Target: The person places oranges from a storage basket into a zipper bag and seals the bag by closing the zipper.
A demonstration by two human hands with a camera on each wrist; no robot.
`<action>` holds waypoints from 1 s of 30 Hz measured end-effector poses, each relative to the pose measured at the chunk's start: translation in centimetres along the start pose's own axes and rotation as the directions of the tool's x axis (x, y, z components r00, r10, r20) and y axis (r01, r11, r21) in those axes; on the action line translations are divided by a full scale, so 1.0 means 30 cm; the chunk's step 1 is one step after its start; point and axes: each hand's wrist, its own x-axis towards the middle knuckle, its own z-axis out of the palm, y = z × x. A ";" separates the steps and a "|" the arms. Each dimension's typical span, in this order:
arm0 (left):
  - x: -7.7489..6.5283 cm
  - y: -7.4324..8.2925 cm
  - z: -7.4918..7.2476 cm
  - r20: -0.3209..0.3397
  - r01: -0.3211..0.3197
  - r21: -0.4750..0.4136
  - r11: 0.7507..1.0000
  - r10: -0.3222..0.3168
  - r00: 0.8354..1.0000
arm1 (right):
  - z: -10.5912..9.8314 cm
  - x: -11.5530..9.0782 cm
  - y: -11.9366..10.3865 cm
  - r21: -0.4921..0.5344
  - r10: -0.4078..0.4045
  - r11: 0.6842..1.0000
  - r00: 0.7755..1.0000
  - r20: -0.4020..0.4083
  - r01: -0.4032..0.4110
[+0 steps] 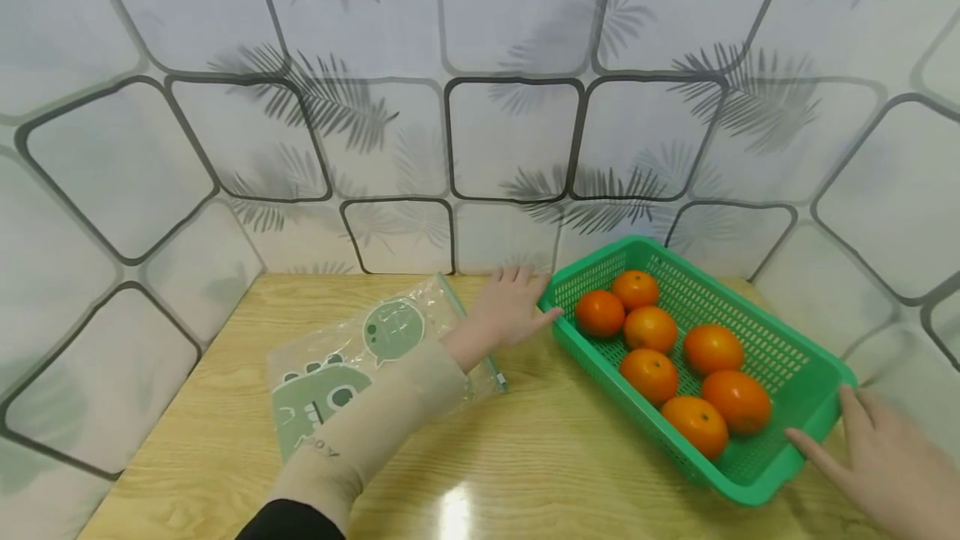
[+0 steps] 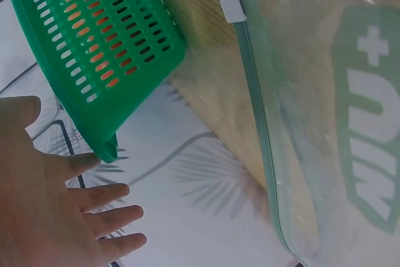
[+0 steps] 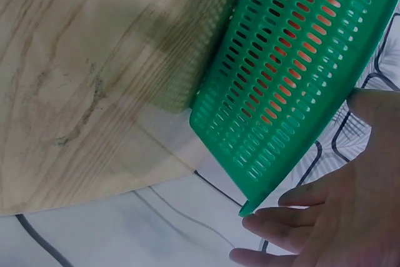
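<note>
1. While the green basket (image 1: 802, 390) stands slantwise on the right side of the tabletop (image 1: 525, 465), seven orange fruits (image 1: 651, 329) lie loose inside it.
2. At its far-left corner is the left grip (image 1: 510, 302), fingers extended and spread beside the rim, clasping nothing.
3. At the opposite, near-right end, the right grip (image 1: 888, 457) touches the rim with its fingers almost straight, not curled round it.
4. The step in hand looks like positioning or steadying the basket by its two ends; shifting it further would call for even pressure from both sides, keeping it level so the fruits don't roll.
5. Left of the basket lies a clear zip bag (image 1: 393, 330) with a green cartoon print, partly hidden under the left sleeve (image 1: 390, 415); it would obstruct a leftward slide.
6. Behind, the patterned backdrop (image 1: 513, 140) rises near the basket's far end, leaving little room that way.
</note>
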 end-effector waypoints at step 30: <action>0.010 0.040 0.006 0.004 -0.091 0.070 0.993 0.091 0.996 | 0.029 -0.006 0.004 0.014 0.048 0.999 0.991 0.121 -0.051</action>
